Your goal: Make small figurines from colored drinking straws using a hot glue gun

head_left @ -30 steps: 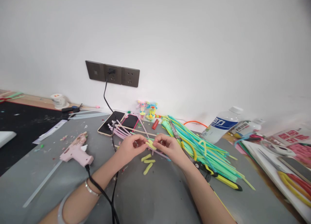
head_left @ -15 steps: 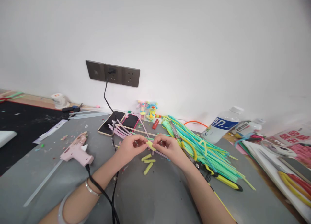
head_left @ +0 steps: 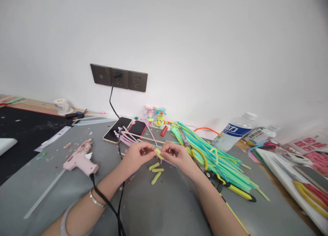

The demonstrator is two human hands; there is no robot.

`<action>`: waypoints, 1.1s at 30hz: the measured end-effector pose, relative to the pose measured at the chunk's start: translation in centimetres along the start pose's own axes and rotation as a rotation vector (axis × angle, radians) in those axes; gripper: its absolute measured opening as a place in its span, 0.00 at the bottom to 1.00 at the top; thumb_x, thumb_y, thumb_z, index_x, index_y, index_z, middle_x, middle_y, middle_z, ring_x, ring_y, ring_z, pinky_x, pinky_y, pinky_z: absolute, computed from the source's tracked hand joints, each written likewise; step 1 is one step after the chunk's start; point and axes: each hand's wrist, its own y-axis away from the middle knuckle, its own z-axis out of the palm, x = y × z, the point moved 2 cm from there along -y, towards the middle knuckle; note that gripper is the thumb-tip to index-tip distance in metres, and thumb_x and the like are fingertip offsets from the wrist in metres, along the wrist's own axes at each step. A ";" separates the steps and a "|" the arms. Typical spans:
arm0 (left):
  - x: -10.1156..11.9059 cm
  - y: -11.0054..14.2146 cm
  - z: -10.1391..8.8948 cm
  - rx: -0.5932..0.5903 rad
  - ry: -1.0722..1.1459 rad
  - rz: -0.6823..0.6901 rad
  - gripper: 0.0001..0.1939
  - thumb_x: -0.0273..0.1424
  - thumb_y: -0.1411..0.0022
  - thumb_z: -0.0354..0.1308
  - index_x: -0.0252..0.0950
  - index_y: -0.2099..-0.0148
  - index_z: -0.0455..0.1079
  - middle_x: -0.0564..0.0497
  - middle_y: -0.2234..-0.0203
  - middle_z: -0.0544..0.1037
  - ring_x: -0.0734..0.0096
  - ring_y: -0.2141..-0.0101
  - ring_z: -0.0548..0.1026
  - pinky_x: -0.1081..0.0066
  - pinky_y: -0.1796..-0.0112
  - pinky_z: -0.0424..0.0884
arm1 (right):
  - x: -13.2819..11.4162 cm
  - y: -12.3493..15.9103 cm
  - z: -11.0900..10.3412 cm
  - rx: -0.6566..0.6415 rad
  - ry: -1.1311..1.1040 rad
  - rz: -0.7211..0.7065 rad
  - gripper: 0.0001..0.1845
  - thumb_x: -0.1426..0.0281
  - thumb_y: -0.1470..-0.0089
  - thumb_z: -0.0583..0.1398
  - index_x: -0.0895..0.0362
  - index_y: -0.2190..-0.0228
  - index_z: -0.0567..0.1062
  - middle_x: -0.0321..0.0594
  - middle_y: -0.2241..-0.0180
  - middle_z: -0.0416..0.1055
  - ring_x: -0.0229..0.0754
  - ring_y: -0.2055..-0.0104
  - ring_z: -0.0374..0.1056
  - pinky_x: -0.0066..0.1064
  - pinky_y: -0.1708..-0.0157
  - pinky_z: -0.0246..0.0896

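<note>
Between my two hands is a small yellow piece of pipe cleaner (head_left: 159, 154), held just above the mat. The thumb and fingertips of my left hand (head_left: 138, 156) pinch its left end. My right hand (head_left: 177, 156) pinches the right end the same way. The fingertips hide part of the piece, so its full shape does not show. Just below lie 3 short yellow pipe cleaner pieces (head_left: 155, 178) on the grey mat (head_left: 153, 208). Lilac pipe cleaners (head_left: 125, 137) lie behind my left hand.
Left of my arm lies a pink glue gun (head_left: 80, 162), its black cord (head_left: 120, 195) crossing my forearm. Right are green and yellow pipe cleaners (head_left: 225, 167) with scissors (head_left: 186, 140) and pliers (head_left: 237, 190). Behind are phones (head_left: 118, 130), two small figures (head_left: 160, 117) and a bottle (head_left: 234, 132).
</note>
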 end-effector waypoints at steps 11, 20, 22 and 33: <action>-0.9 -0.1 0.2 -0.007 0.214 -0.054 0.16 0.36 0.46 0.65 0.33 0.56 0.77 0.44 0.66 0.83 0.62 0.65 0.79 0.67 0.63 0.74 | -0.3 0.1 -0.1 0.111 0.063 -0.103 0.11 0.63 0.43 0.62 0.54 0.73 0.73 0.38 0.71 0.69 0.41 0.68 0.65 0.32 0.67 0.59; -0.6 0.0 0.5 0.041 0.241 -0.047 0.14 0.39 0.45 0.65 0.34 0.61 0.73 0.47 0.65 0.78 0.66 0.65 0.77 0.71 0.67 0.74 | -1.4 0.7 0.1 0.219 0.436 -0.425 0.06 0.72 0.39 0.60 0.53 0.69 0.73 0.42 0.64 0.70 0.47 0.59 0.67 0.39 0.59 0.61; -0.5 0.0 0.6 0.040 0.234 -0.044 0.14 0.38 0.44 0.64 0.34 0.61 0.73 0.47 0.65 0.78 0.66 0.64 0.76 0.71 0.67 0.74 | -1.6 0.8 0.3 0.225 0.514 -0.470 0.06 0.74 0.39 0.60 0.53 0.69 0.73 0.42 0.64 0.71 0.47 0.60 0.67 0.39 0.59 0.60; -0.4 0.0 0.7 0.032 0.229 -0.012 0.10 0.36 0.45 0.63 0.35 0.64 0.70 0.50 0.68 0.75 0.68 0.67 0.75 0.72 0.67 0.73 | -1.5 0.9 0.6 0.201 0.586 -0.522 0.06 0.73 0.38 0.60 0.52 0.68 0.72 0.42 0.64 0.73 0.46 0.61 0.68 0.40 0.59 0.59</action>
